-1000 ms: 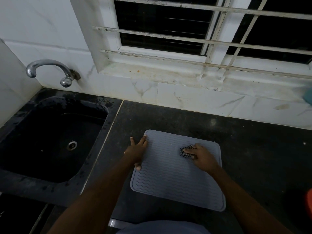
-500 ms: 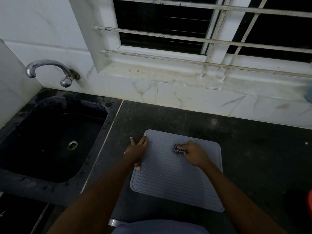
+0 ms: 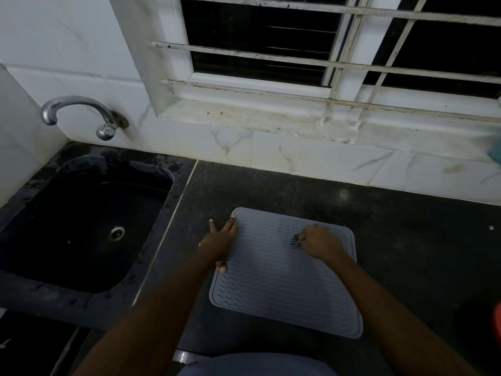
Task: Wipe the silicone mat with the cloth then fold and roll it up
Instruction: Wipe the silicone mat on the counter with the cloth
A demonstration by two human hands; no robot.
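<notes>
On counter, mat flat, approx. square

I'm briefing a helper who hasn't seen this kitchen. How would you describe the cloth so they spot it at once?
Right of the black sink, a grey ribbed mat lies on the dark counter. On its far half the right hand grips a small bunched cloth. It is the only black-and-white checked thing there.
</notes>
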